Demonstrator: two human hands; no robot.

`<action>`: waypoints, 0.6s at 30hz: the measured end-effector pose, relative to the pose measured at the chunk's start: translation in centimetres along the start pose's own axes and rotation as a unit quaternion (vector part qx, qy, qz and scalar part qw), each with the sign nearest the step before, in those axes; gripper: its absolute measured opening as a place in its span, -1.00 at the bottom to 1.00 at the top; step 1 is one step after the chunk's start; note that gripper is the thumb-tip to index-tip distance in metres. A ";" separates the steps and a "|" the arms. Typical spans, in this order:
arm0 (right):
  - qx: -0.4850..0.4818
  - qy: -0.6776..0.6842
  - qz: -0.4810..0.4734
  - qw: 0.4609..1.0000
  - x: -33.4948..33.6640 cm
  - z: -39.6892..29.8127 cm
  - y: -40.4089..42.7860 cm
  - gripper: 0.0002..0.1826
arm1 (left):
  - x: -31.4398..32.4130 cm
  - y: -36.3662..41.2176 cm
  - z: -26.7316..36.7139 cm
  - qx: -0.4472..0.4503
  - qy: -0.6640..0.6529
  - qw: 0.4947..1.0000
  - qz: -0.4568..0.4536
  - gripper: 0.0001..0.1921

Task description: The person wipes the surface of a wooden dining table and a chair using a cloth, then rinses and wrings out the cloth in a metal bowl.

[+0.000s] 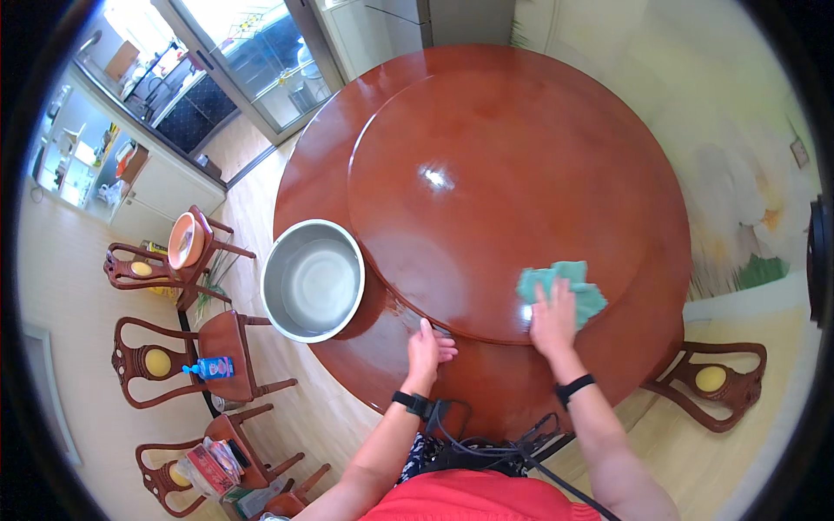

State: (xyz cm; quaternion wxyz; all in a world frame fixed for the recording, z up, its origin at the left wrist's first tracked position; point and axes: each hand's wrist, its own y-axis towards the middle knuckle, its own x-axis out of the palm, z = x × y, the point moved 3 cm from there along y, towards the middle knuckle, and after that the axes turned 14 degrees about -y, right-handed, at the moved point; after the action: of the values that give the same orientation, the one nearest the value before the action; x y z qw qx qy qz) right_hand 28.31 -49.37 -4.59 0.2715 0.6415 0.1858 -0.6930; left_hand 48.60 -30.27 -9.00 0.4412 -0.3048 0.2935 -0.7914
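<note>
A green cloth [589,301] lies bunched on the round turntable [508,176] of a large wooden table. My right hand [554,316] presses flat on it near the turntable's front right edge, fingers spread. Over the table's near rim, close to the turntable's front edge, my left hand [427,355] is held with nothing in it, thumb up and fingers apart. To its left, a metal basin [313,280] with water in it stands on the outer table top [374,312]. Both wrists wear black bands, and a dark cable runs across my waist.
Along the left stand wooden chairs, one with a blue pump bottle [215,368], one with an orange plastic basin [186,241], another with packages [212,465]. Another wooden chair [723,384] is at the right. A glass sliding door [273,58] is at the upper left.
</note>
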 end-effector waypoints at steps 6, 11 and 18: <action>-0.103 0.101 0.011 0.990 -1.8 -12.0 -0.7 -0.47 | 1.6 -2.8 -1.1 -0.043 0.021 0.998 -0.031 -0.22; -0.200 0.182 0.052 0.961 -1.2 -13.5 -0.3 -0.54 | 2.7 -2.0 -0.6 -0.026 -0.033 0.998 -0.048 -0.22; 0.048 -0.032 0.023 0.998 -1.5 7.3 -0.1 -0.55 | 2.1 -1.5 0.8 -0.013 -0.045 0.997 -0.060 -0.29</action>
State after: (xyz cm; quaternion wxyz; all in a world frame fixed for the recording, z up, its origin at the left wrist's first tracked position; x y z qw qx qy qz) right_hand 22.56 -53.49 -2.36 0.2624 0.6356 0.1287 -0.7146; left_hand 47.49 -31.61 -6.90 0.4016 -0.3633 0.2644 -0.7980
